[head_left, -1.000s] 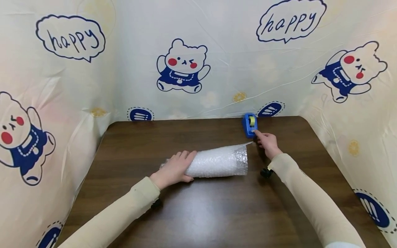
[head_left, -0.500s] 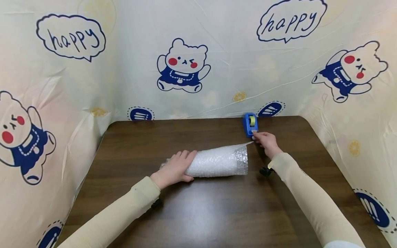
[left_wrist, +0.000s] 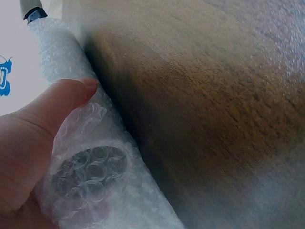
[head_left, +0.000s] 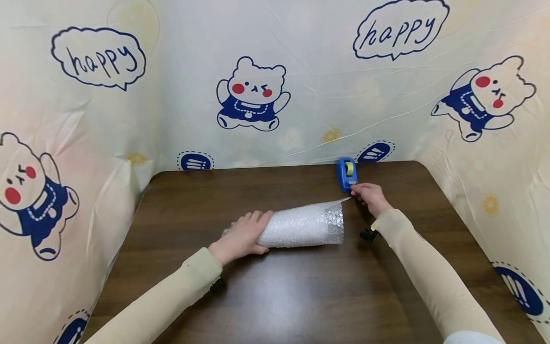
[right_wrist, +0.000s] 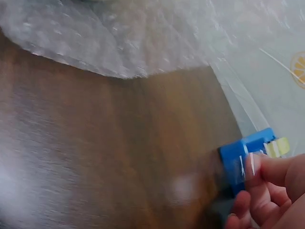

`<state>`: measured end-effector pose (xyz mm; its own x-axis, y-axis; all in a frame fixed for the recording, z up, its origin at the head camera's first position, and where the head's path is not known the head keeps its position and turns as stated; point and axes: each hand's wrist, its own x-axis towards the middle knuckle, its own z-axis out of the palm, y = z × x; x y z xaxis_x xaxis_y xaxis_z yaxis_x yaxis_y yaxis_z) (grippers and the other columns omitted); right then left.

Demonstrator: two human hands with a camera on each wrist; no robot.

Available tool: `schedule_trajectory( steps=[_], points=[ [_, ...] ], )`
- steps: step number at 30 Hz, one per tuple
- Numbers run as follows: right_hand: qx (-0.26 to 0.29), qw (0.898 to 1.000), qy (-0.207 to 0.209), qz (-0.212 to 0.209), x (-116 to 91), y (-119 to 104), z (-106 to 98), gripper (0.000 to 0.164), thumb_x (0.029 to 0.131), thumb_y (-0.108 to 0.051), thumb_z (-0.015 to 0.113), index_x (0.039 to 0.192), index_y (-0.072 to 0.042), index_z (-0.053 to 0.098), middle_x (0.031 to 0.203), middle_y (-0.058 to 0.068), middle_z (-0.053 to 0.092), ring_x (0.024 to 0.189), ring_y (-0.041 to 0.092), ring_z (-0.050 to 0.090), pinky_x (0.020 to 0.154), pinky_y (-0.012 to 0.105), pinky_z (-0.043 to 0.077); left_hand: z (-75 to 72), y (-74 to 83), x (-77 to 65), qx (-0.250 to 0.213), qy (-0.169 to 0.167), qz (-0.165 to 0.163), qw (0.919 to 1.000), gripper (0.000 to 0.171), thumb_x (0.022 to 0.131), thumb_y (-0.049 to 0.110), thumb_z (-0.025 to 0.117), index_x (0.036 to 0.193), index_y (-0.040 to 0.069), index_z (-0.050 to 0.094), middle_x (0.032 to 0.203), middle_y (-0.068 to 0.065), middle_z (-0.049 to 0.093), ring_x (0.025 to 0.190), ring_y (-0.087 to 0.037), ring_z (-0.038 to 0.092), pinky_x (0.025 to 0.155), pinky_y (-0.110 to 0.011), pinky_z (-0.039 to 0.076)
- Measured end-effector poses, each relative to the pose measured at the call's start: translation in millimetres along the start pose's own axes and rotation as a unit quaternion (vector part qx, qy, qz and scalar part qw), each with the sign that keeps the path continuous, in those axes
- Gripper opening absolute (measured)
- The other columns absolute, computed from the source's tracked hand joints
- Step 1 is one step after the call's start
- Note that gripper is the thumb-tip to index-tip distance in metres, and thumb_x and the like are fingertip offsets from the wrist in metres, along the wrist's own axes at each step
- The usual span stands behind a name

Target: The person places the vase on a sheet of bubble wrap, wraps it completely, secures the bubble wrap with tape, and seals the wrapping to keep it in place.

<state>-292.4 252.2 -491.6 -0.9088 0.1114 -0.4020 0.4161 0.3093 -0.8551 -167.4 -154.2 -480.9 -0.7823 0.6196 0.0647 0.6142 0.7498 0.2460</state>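
Observation:
A roll of bubble wrap [head_left: 302,225] lies sideways on the table, with a thin loose corner sticking out at its upper right. Over its left part curves my left hand [head_left: 244,234], fingers across the top and thumb on the near side. In the left wrist view the thumb [left_wrist: 71,95] presses the bubbly film [left_wrist: 90,167]. My right hand [head_left: 371,197] is at the near end of the blue tape dispenser [head_left: 342,174]. Its thumb and forefinger pinch a strip of clear tape [right_wrist: 243,164], seen glinting in the right wrist view. The dispenser stands at the back right.
The brown wooden table [head_left: 279,291] meets a patterned cloth backdrop [head_left: 322,95] close behind the dispenser. More cloth hangs along the left and right sides. A small black device [head_left: 368,235] hangs under the right wrist.
The right fingertips have gone from touching the dispenser's front to pinching tape there, drawn slightly nearer. The left hand and the bubble wrap have stayed in place.

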Motion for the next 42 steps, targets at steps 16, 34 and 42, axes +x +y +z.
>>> schedule_trajectory(
  steps=[16,34,42],
  points=[
    [-0.097,0.992,-0.076,-0.025,-2,-2,-11,0.038,0.107,-0.031,0.059,0.118,0.004,0.067,0.108,0.008,0.067,0.107,0.029,0.052,0.093,0.039,0.045,-1.9,4.3,1.4,0.005,0.013,0.007,0.9999,0.097,0.078,0.037,0.093,0.151,-0.002,0.041,0.128,-0.023,0.059,0.115,-0.040,0.059,0.096,-0.055,0.051],
    [-0.138,0.967,0.040,-0.211,-50,-42,6,0.061,0.105,-0.052,0.054,0.114,0.007,0.067,0.098,0.016,0.063,0.086,0.024,0.052,0.072,0.030,0.044,-9.7,-7.6,15.9,-0.036,-0.039,-0.015,0.9984,0.086,0.076,0.031,0.089,0.145,0.005,0.045,0.121,-0.017,0.061,0.105,-0.034,0.061,0.091,-0.051,0.053],
    [-0.149,0.956,0.027,-0.251,-67,-60,24,0.051,0.106,-0.047,0.056,0.109,0.002,0.070,0.096,0.019,0.064,0.079,0.023,0.049,0.067,0.031,0.041,-13.6,-6.5,16.1,-0.071,-0.042,-0.006,0.9966,0.085,0.074,0.027,0.089,0.143,0.003,0.046,0.118,-0.018,0.061,0.103,-0.035,0.061,0.090,-0.052,0.052]
  ],
)
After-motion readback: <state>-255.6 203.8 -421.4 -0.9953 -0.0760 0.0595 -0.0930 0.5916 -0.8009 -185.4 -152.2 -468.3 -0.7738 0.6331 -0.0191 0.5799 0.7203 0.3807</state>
